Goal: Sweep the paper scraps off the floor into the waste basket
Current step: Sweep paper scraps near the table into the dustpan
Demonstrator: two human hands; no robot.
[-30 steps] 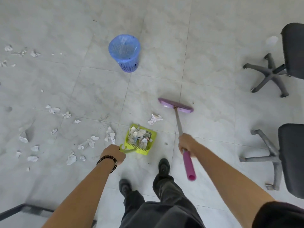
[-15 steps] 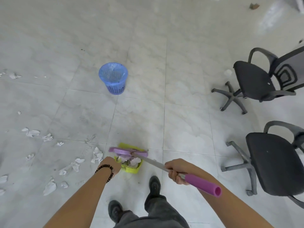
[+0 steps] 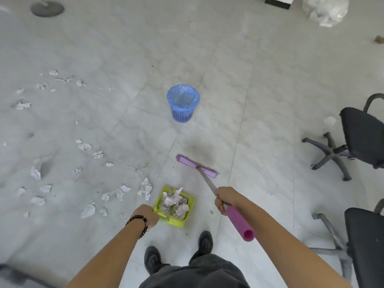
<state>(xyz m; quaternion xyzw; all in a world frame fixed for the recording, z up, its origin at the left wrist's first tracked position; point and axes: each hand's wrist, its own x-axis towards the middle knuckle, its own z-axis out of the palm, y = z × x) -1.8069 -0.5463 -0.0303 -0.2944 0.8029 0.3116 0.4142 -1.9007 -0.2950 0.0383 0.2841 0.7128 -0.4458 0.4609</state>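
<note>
Crumpled white paper scraps [image 3: 173,202] fill a yellow-green plastic dustpan [image 3: 176,223] just ahead of 2 dark shoes [image 3: 153,259]. The left hand [image 3: 148,216], with a dark bead bracelet [image 3: 138,223] on its wrist, has its grip closed round the handle at the pan's left edge; whether the pan rests on the pale grey tiled floor [image 3: 135,142] cannot be told. To the right, the right hand [image 3: 225,199] has its grip closed round the shaft of a purple-sleeved broom [image 3: 239,222], just ahead of the sleeve. The metal shaft slants forward and left to a flat purple broom head [image 3: 197,166] beyond the dustpan and apart from it. More loose scraps [image 3: 88,209] lie on the floor just left of the dustpan and spread far out to the left. Past the broom head stands the blue plastic mesh waste basket [image 3: 181,115], upright, lined with a blue bag, well apart from dustpan and scraps. 2 black office chairs [image 3: 362,138] on grey star bases stand at the right edge. Farthest off, a crumpled clear plastic bag [image 3: 327,10] lies at the right and a round grey base [image 3: 47,9] at the left.
</note>
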